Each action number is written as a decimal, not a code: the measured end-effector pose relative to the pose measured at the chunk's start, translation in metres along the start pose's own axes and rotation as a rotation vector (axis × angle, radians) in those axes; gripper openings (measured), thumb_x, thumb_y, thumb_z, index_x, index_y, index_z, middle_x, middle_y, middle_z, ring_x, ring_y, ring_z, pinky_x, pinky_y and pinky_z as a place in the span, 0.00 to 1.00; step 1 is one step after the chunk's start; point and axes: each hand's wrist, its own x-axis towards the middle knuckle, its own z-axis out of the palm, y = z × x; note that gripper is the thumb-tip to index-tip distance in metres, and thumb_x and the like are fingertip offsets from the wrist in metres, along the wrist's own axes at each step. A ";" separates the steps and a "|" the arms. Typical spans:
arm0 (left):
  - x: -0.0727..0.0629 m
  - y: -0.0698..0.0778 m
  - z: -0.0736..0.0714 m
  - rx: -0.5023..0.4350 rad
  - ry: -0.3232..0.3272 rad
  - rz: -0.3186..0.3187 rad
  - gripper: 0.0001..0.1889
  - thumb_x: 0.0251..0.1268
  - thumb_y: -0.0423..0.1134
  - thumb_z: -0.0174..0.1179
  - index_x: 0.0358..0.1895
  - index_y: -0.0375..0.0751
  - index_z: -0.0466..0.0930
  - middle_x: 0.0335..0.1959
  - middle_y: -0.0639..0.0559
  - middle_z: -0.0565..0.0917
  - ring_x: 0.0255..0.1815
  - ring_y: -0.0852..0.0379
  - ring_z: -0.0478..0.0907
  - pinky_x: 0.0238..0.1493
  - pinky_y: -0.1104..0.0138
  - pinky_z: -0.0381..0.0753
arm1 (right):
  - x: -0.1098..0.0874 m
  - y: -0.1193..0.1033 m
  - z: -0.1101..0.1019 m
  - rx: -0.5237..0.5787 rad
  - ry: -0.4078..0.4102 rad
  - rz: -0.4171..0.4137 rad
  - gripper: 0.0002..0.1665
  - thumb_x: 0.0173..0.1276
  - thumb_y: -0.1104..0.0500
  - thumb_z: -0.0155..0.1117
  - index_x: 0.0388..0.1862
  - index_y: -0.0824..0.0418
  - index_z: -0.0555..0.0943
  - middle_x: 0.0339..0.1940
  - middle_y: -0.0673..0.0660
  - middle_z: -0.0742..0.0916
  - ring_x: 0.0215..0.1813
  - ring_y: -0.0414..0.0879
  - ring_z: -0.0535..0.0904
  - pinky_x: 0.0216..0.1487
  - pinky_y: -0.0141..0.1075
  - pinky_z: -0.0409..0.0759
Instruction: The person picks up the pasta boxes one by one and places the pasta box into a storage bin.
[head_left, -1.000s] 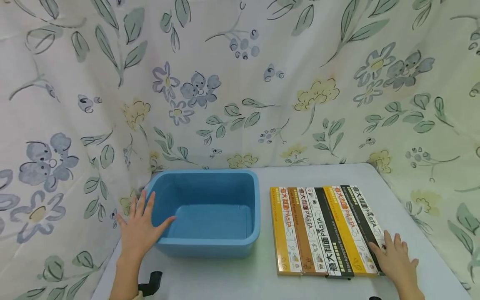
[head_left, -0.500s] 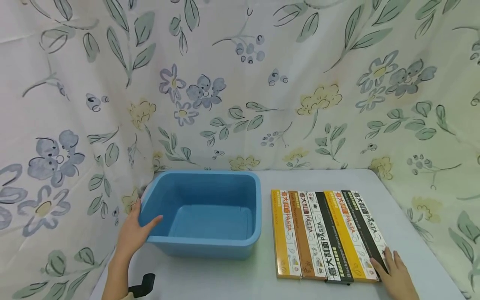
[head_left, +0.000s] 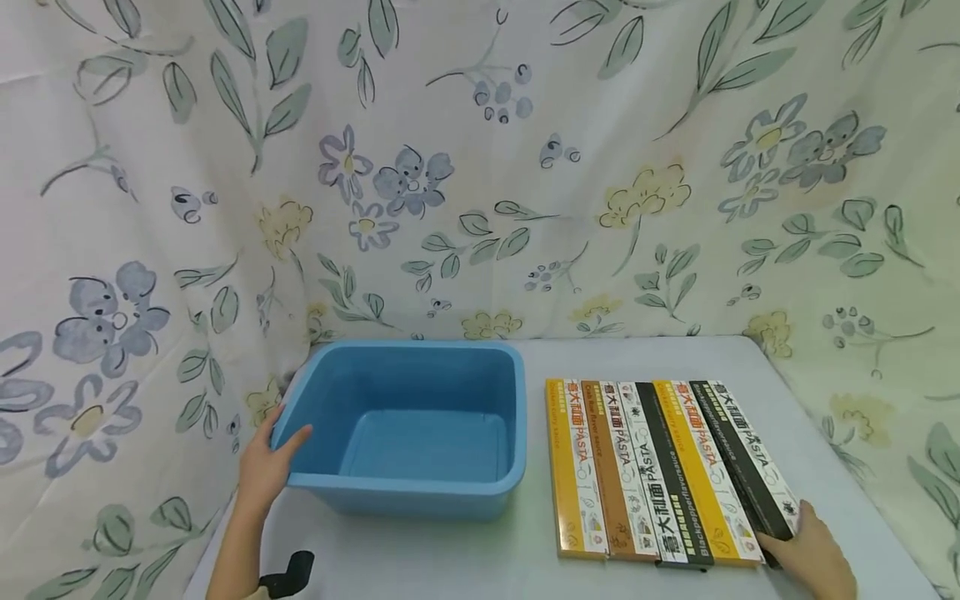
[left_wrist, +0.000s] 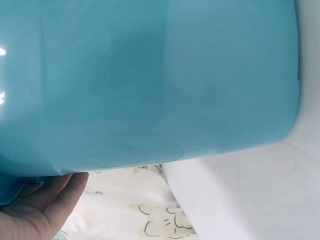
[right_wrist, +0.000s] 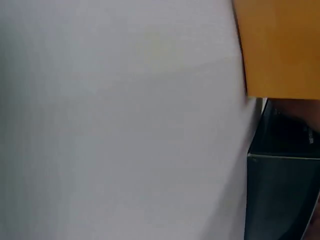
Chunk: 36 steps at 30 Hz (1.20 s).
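At the left, a blue plastic tub stands on the table. My left hand grips its left rim, the thumb over the inside edge; in the left wrist view the fingers curl under the rim. To the right lies a row of several pasta boxes in yellow, brown and black. My right hand grips the near end of the rightmost black-and-white pasta box, thumb on its left side. That box is turned slightly, leaving a narrow gap beside the yellow pasta box. Most of the right fingers are hidden.
A white table lies under everything. Floral cloth hangs behind and along both sides. A black object sits by my left wrist. The tub's inside shows a bare floor.
My left hand has come down from above the tub onto its left rim. The right hand has closed on the rightmost black pasta box, whose near end has swung slightly right.
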 end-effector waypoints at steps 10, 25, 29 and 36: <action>0.000 0.001 0.004 0.015 0.040 0.013 0.39 0.73 0.51 0.52 0.77 0.34 0.46 0.71 0.22 0.53 0.68 0.20 0.53 0.63 0.32 0.57 | -0.013 -0.023 -0.016 0.088 0.241 0.184 0.52 0.48 0.50 0.76 0.65 0.74 0.64 0.55 0.84 0.71 0.48 0.75 0.72 0.45 0.60 0.70; 0.000 -0.001 0.005 0.013 0.094 0.001 0.36 0.74 0.48 0.51 0.76 0.33 0.50 0.69 0.21 0.57 0.66 0.19 0.56 0.60 0.31 0.60 | -0.018 -0.078 -0.050 0.052 0.402 -0.084 0.52 0.43 0.51 0.80 0.63 0.72 0.68 0.44 0.79 0.79 0.38 0.64 0.75 0.31 0.46 0.67; -0.003 0.001 0.006 0.022 0.120 -0.006 0.34 0.74 0.46 0.51 0.74 0.29 0.54 0.67 0.20 0.59 0.65 0.19 0.58 0.60 0.32 0.61 | -0.023 -0.101 -0.056 0.038 0.435 -0.179 0.53 0.41 0.52 0.81 0.64 0.73 0.69 0.44 0.79 0.80 0.37 0.64 0.76 0.29 0.44 0.68; -0.003 0.004 0.007 0.043 0.123 -0.031 0.33 0.73 0.45 0.50 0.72 0.27 0.55 0.66 0.19 0.60 0.64 0.19 0.59 0.60 0.32 0.61 | -0.036 -0.139 -0.064 0.052 0.433 -0.320 0.54 0.40 0.51 0.82 0.65 0.71 0.70 0.44 0.77 0.82 0.36 0.61 0.77 0.28 0.41 0.68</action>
